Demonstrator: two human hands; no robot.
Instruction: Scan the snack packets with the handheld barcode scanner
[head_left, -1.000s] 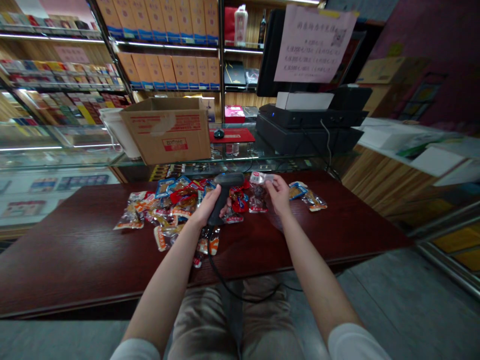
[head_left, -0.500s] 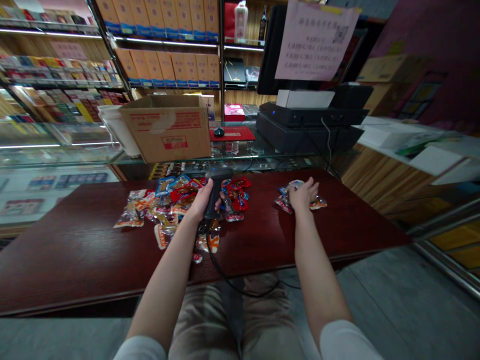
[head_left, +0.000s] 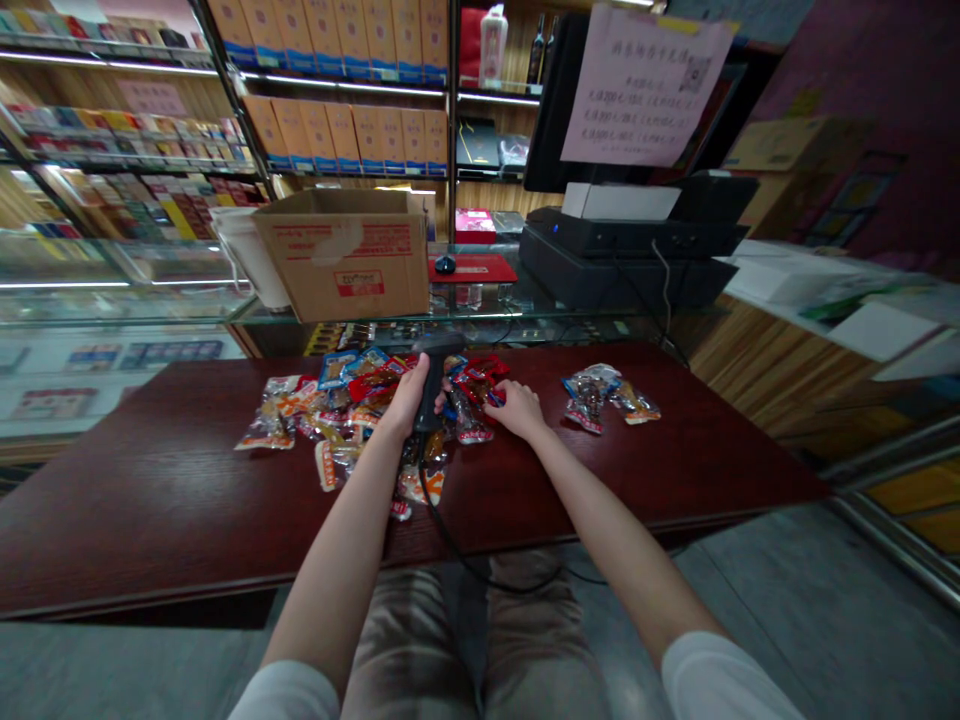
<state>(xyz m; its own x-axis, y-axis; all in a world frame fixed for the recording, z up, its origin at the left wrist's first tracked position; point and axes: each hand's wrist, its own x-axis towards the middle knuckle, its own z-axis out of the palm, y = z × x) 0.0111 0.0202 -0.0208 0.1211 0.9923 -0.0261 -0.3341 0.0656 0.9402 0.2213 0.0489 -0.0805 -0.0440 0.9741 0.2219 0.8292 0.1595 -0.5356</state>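
Observation:
My left hand (head_left: 412,392) is wrapped round the handle of a black barcode scanner (head_left: 433,385), whose cable runs down over the table edge. Beneath and around it lies a heap of small snack packets (head_left: 352,385), clear, red, blue and orange. At the heap's right edge my right hand (head_left: 519,408) has its thumb and fingers closed on a snack packet (head_left: 474,423); the fingertips are partly hidden. Farther right, a small group of clear snack packets (head_left: 596,390) lies apart from the heap.
The dark red wooden table (head_left: 172,470) abuts a glass counter. On the counter stand an open cardboard box (head_left: 352,265), a white container (head_left: 251,260), a mouse (head_left: 445,264) on a red mat, and a monitor with a paper notice (head_left: 649,85). Stocked shelves rise behind.
My right hand has left the small group of packets on the right and moved left to the heap. My left hand keeps the scanner over the heap.

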